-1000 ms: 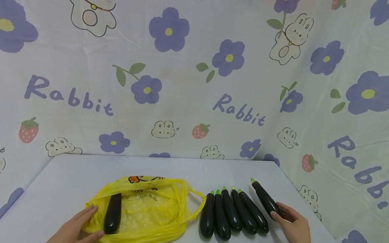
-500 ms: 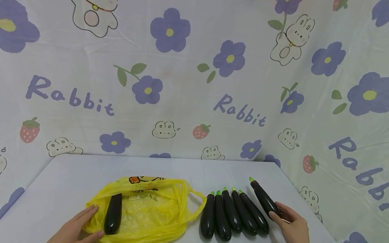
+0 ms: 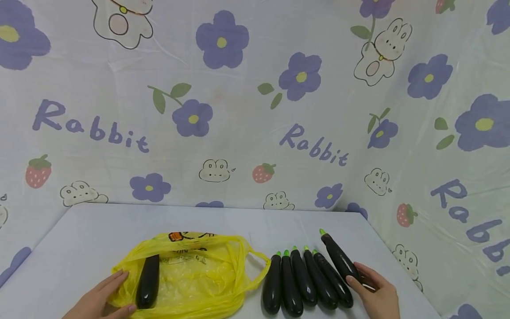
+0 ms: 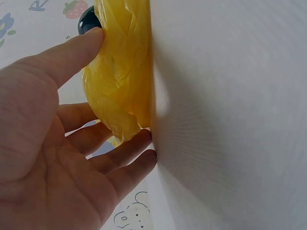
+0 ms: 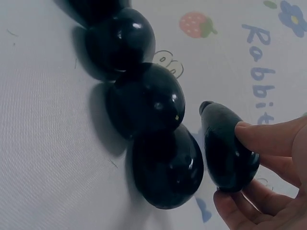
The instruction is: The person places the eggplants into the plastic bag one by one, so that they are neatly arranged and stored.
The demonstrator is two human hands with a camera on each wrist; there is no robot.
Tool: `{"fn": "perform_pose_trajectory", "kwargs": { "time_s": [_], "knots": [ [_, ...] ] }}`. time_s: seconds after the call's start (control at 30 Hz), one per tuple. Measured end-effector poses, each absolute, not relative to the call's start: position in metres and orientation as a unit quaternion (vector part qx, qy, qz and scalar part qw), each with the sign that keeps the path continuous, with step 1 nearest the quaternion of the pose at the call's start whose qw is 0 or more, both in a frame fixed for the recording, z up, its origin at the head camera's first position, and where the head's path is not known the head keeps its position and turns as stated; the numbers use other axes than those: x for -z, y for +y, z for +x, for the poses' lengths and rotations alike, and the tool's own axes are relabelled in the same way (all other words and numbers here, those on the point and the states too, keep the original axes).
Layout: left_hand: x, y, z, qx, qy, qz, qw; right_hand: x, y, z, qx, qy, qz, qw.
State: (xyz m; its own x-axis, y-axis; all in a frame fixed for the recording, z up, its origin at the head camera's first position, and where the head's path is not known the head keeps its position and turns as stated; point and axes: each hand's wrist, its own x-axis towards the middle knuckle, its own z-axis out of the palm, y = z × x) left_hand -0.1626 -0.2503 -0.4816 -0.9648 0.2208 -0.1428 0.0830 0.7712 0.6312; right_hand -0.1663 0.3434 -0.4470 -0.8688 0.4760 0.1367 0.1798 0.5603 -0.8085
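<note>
My right hand (image 3: 375,290) pinches the lower end of a glossy black eggplant (image 3: 340,258) between thumb and fingers. The green stem points up and away. In the right wrist view this eggplant (image 5: 228,151) hangs above the table, beside the row. Several eggplants (image 3: 306,281) lie side by side, stems toward the back. A yellow plastic bag (image 3: 199,270) lies on its side, its mouth facing the front. One eggplant (image 3: 148,281) is inside at the left. My left hand (image 3: 102,294) rests spread on the bag's left side, thumb by the lower rim and fingers extended along the outside.
The white table (image 3: 99,226) runs back to a hanging cloth (image 3: 239,146) printed with purple flowers, rabbits and strawberries. The bag's handle loop (image 3: 259,271) reaches the leftmost eggplant of the row. To the right, the cloth turns along the table's side edge.
My right hand has moved a little left with its eggplant, closer to the row. The left hand, the bag and the row of eggplants have stayed put.
</note>
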Motion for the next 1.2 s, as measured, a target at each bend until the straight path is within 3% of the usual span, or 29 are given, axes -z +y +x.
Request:
{"fn": "perform_pose_trajectory", "kwargs": {
  "time_s": [1.2],
  "knots": [
    [0.484, -0.250, -0.163, -0.317, 0.941, 0.081, 0.088, 0.435, 0.298, -0.162, -0.503, -0.844, -0.152, 0.109]
  ]
}}
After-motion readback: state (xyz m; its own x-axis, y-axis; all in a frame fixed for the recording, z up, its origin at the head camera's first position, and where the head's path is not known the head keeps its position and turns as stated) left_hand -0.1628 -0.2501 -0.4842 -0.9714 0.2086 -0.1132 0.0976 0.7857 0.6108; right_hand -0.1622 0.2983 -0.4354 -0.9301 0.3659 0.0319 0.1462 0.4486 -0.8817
